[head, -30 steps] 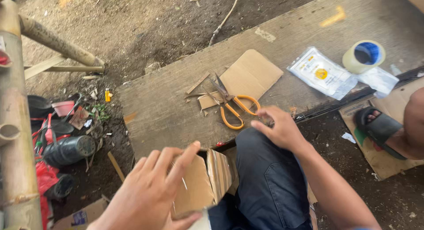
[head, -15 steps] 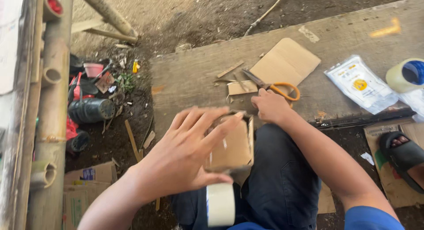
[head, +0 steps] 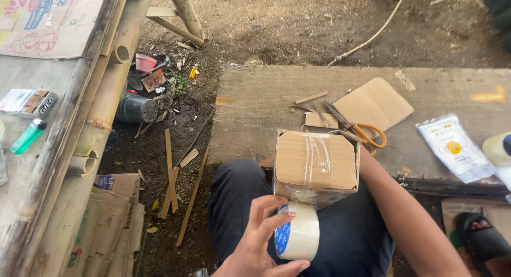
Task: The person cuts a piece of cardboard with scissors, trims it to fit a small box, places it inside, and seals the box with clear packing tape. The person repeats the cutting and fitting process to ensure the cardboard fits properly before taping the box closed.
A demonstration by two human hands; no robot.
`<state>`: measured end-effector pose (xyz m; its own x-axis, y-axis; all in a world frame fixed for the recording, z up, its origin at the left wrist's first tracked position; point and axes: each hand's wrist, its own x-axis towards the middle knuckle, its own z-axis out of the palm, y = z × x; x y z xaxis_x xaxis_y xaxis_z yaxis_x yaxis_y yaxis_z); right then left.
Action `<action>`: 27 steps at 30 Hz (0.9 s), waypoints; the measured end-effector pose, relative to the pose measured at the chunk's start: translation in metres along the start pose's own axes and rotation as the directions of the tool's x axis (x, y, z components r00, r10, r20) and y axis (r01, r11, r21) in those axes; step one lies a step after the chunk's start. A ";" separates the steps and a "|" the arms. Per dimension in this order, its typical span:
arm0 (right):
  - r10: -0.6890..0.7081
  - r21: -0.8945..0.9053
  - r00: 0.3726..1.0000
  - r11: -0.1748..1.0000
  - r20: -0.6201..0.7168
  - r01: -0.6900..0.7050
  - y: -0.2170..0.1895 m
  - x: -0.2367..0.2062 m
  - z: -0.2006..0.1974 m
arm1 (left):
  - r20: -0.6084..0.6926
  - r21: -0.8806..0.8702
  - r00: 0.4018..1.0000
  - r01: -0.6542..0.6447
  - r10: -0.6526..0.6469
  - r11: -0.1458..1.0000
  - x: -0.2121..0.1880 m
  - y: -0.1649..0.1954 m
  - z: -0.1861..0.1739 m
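A small brown cardboard box (head: 316, 160) with strips of clear tape across its top sits over my lap. My left hand (head: 255, 240) grips a roll of clear tape (head: 301, 234) just below the box's near edge, and the tape runs up onto the box. My right forearm (head: 394, 202) reaches up along the box's right side, where the box hides the hand. Orange-handled scissors (head: 367, 133) lie on the wooden plank (head: 255, 106) just behind the box, beside a flat cardboard piece (head: 375, 102).
A plastic packet (head: 455, 146) and a second tape roll (head: 500, 149) lie on the plank at right. A sandalled foot (head: 479, 240) is at lower right. A bamboo bench (head: 101, 96) with a green lighter (head: 29, 136) runs along the left; a black can (head: 136, 108) and scraps lie on the dirt.
The box has been turned so that its taped face is up. My left hand has left the box and now grips the tape roll. My right hand has moved off the scissors and behind the box.
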<state>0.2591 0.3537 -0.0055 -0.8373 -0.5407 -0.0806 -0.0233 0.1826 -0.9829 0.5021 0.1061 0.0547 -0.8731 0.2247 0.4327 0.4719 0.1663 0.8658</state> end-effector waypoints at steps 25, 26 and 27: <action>-0.590 -0.752 0.775 0.611 -0.225 0.247 -0.159 -0.198 0.114 | 0.274 0.031 0.956 0.099 -0.104 0.995 0.020 0.058 -0.035; -0.581 -0.792 0.785 0.575 -0.217 0.207 -0.165 -0.196 0.116 | 0.274 0.005 0.957 0.102 -0.099 0.995 0.019 0.057 -0.036; -0.573 -0.828 0.792 0.535 -0.210 0.167 -0.170 -0.194 0.117 | 0.274 -0.018 0.957 0.102 -0.093 0.995 0.018 0.056 -0.037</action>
<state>0.4894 0.3312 0.1582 -0.7649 -0.3605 0.5338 -0.6049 0.6871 -0.4026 0.5079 0.0836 0.1208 -0.8460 0.4625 0.2652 0.3784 0.1707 0.9098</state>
